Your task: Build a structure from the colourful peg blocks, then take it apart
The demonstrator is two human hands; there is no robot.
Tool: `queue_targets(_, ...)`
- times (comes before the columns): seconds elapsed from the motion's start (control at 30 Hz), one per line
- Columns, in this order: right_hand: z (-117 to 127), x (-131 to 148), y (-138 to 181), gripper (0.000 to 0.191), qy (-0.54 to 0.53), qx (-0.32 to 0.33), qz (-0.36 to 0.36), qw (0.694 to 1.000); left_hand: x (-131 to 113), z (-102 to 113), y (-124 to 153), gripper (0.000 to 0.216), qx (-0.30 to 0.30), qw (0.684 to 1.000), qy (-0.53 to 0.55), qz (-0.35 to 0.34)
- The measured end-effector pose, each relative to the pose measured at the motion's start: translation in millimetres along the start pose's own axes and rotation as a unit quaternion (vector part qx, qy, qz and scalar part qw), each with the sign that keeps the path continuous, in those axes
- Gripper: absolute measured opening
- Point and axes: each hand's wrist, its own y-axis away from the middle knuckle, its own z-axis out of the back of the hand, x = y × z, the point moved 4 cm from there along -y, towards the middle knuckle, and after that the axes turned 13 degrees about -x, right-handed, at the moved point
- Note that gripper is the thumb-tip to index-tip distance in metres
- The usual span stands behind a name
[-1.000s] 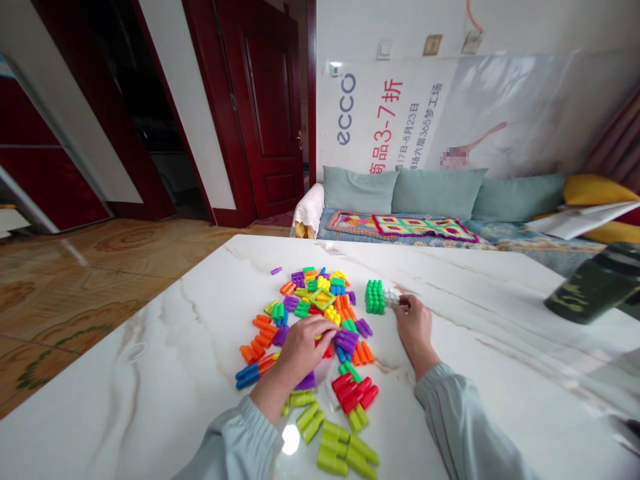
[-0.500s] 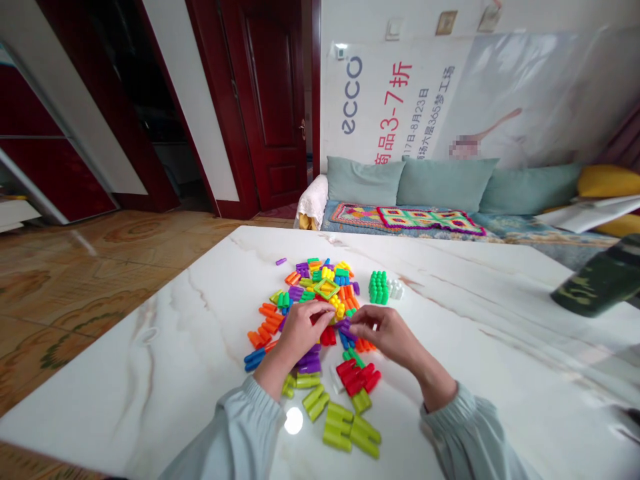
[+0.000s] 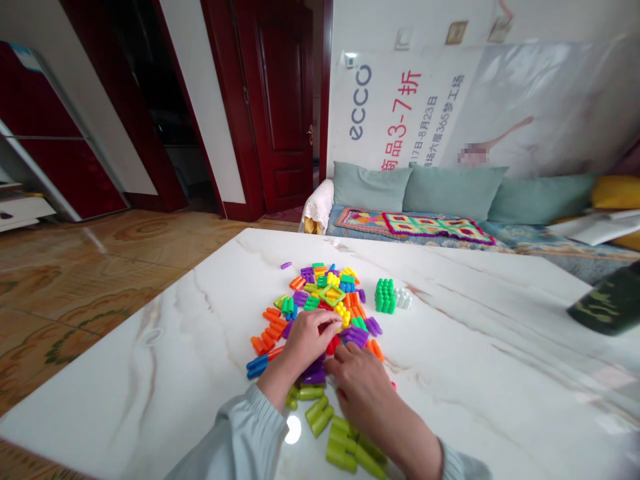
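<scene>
My left hand (image 3: 309,343) is over the pile of plastic building blocks, thumb and forefinger pinched together beside a yellow knobbed block (image 3: 343,315). Whatever is in the pinch is too small or hidden to name. Just to its right, my right hand (image 3: 363,380) reaches down into the near side of the pile with bent fingers. Its fingertips are by a dark purple block (image 3: 315,373), and what they grip is hidden. Another purple block (image 3: 356,336) lies beyond the right knuckles. Lime-green blocks (image 3: 319,416) lie below the hands, partly covered by the right forearm.
A green knobbed stack (image 3: 385,296) stands right of the pile, with white knobbed blocks (image 3: 403,298) against it. Orange blocks (image 3: 273,327) and a blue block (image 3: 257,366) edge the left side. A camouflage-patterned bottle (image 3: 607,303) is on the white marble-patterned table (image 3: 190,347).
My right hand has moved down and left, from beside the purple blocks to over the red ones, now mostly covered. My left hand keeps its pinch in nearly the same place. The view has shifted slightly.
</scene>
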Motion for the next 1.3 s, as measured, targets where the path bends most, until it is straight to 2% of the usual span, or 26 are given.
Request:
queue_targets(0.07,-1.7,-4.9,-2.4,0.027,-0.055,-0.044,-0.030,0.997,0.7,0.8,-0.7,0.012,-0.007,1.000,-0.003,0.002)
queue_targets(0.13,-0.2,-15.4,-4.4,0.031,-0.152,-0.122,-0.088,0.977,0.9,3.0,-1.7,0.013,-0.020,1.000,0.004,0.011)
queue_targets(0.2,0.6,-31.5,-5.1,0.031,-0.279,-0.208,-0.165,0.923,0.5,5.8,-2.5,0.014,-0.033,0.999,0.023,0.026)
queue_targets(0.27,-2.1,-49.5,-4.5,0.028,-0.406,-0.270,-0.235,0.841,-0.3,6.7,-2.5,0.016,-0.034,0.996,0.059,0.052)
queue_targets(0.37,-9.5,-69.2,-3.4,0.035,-0.543,-0.303,-0.284,0.730,-2.1,1.0,-0.1,0.019,0.010,0.987,0.129,0.099)
queue_targets(0.4,-11.3,-73.0,-3.1,0.036,-0.568,-0.305,-0.288,0.708,-3.0,-1.7,1.1,0.020,0.027,0.983,0.146,0.110)
queue_targets(0.47,-13.8,-76.8,-2.0,0.036,-0.590,-0.307,-0.292,0.688,-4.4,-5.7,2.8,0.021,0.043,0.979,0.160,0.120)
queue_targets(0.67,-15.7,-71.9,-1.1,0.035,-0.606,-0.309,-0.286,0.675,-2.1,-6.1,2.5,0.019,0.009,0.979,0.159,0.131)
queue_targets(0.8,-17.5,-70.3,-1.4,0.031,-0.588,-0.313,-0.287,0.689,0.0,-8.4,2.9,0.020,0.018,0.977,0.153,0.150)
queue_targets(0.93,-15.8,-69.8,0.6,0.026,-0.531,-0.320,-0.276,0.735,-0.3,-11.7,5.0,0.019,0.037,0.976,0.133,0.166)
queue_targets(1.07,-4.2,-61.0,1.4,0.015,-0.449,-0.347,-0.214,0.795,-2.6,-12.2,6.4,0.013,0.051,0.977,0.134,0.158)
queue_targets(1.13,3.9,-59.5,1.8,0.012,-0.402,-0.374,-0.187,0.815,-2.4,-11.6,6.4,0.011,0.049,0.978,0.132,0.151)
queue_targets(1.2,11.5,-68.4,4.0,0.014,-0.357,-0.410,-0.193,0.817,-1.4,-10.9,6.2,0.011,0.043,0.981,0.126,0.138)
queue_targets(1.3,19.2,-106.8,14.9,0.024,-0.288,-0.489,-0.281,0.774,1.1,-10.0,5.7,0.009,0.027,0.987,0.111,0.111)
